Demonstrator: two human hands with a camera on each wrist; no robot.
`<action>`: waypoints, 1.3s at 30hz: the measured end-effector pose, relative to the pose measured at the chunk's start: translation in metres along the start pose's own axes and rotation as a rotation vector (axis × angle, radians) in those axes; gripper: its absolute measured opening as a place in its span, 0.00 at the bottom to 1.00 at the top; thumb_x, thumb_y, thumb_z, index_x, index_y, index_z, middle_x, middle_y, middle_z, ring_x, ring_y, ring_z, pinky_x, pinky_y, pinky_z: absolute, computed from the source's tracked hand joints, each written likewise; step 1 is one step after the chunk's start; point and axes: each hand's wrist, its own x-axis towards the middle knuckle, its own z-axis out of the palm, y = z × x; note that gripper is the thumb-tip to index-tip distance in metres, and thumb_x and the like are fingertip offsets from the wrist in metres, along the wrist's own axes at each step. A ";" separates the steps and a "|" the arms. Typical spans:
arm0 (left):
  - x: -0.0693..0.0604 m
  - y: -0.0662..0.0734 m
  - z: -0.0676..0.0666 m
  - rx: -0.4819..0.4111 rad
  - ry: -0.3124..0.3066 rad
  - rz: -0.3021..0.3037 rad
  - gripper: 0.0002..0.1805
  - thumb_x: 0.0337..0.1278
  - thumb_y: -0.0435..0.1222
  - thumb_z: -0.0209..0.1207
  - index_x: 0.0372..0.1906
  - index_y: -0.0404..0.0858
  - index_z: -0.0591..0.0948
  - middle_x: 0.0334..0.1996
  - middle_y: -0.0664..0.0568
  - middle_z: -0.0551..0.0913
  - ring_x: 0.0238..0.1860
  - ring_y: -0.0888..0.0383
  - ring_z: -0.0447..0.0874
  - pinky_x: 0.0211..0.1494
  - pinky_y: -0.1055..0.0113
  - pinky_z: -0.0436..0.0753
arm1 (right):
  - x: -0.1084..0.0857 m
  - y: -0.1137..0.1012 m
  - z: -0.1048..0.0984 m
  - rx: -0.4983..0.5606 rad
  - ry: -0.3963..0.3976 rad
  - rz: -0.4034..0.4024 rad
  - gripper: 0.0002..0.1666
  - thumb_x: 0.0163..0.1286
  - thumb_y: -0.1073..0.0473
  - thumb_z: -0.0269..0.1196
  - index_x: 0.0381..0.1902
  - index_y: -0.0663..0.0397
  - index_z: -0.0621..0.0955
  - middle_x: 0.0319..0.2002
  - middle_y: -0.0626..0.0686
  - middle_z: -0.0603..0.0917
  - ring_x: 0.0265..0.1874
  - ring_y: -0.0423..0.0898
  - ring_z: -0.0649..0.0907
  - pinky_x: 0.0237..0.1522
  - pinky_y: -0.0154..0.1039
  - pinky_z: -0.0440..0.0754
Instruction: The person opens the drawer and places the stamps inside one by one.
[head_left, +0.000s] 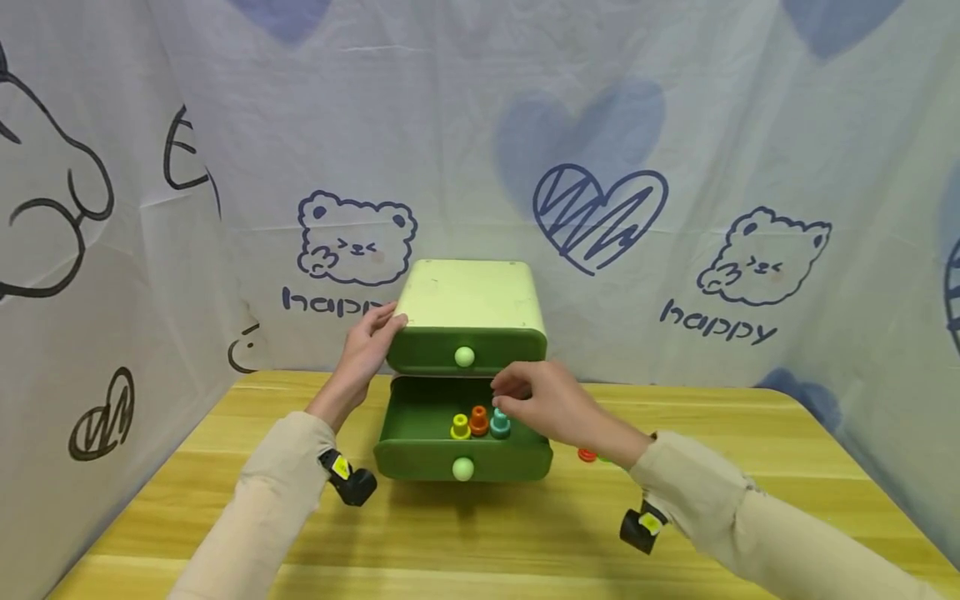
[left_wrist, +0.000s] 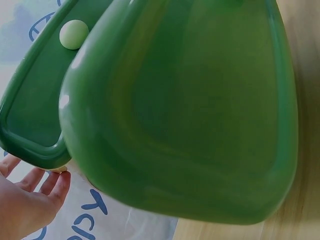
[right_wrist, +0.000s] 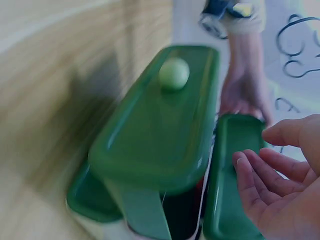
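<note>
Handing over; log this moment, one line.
left hand: touching cabinet; right hand: empty, above open drawer; inside: yellow peg, orange peg, teal peg

Head view: thumb of right hand [head_left: 546, 402] overlaps the tip of the teal peg [head_left: 500, 428]; whether they touch cannot be judged. Red piece [head_left: 587, 456] too small to resolve; green piece [head_left: 604, 459] beside it reduced to a sliver at the forearm. Left sleeve [head_left: 262, 500] and right sleeve [head_left: 787, 529] run out of frame. Left wrist view: open drawer [left_wrist: 200, 110] cut by top edge, contents out of sight; left hand [left_wrist: 27, 205] cut by left edge. Right wrist view: table [right_wrist: 40, 150] blurred; right hand cut by right edge; lower green front [right_wrist: 95, 197] partly hidden behind the open drawer.
</note>
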 end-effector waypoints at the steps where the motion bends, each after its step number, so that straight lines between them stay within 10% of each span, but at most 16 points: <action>1: 0.000 0.000 0.000 0.000 0.000 -0.001 0.32 0.68 0.45 0.51 0.73 0.37 0.61 0.69 0.40 0.64 0.67 0.45 0.62 0.69 0.53 0.61 | -0.003 -0.002 0.002 0.017 0.014 -0.007 0.10 0.67 0.63 0.63 0.44 0.62 0.83 0.38 0.51 0.85 0.37 0.44 0.84 0.39 0.36 0.82; 13: -0.001 0.001 -0.002 -0.010 0.012 -0.008 0.33 0.68 0.45 0.51 0.73 0.38 0.61 0.69 0.41 0.64 0.67 0.45 0.62 0.69 0.53 0.61 | -0.035 -0.009 0.040 0.202 0.109 0.018 0.08 0.68 0.62 0.62 0.36 0.62 0.85 0.27 0.49 0.85 0.27 0.47 0.85 0.24 0.33 0.81; 21: -0.002 0.001 -0.002 -0.024 0.015 -0.006 0.32 0.68 0.45 0.51 0.73 0.38 0.61 0.69 0.41 0.64 0.66 0.45 0.63 0.69 0.53 0.62 | -0.045 0.000 0.080 0.091 0.186 -0.076 0.06 0.67 0.64 0.63 0.33 0.60 0.86 0.29 0.50 0.87 0.29 0.40 0.85 0.32 0.33 0.83; 39: 0.000 0.000 0.001 -0.030 0.013 -0.005 0.32 0.68 0.44 0.51 0.73 0.37 0.62 0.69 0.41 0.65 0.66 0.45 0.63 0.69 0.54 0.63 | -0.041 0.006 0.112 0.051 0.286 0.113 0.15 0.62 0.50 0.68 0.25 0.56 0.87 0.20 0.44 0.84 0.19 0.30 0.77 0.22 0.29 0.76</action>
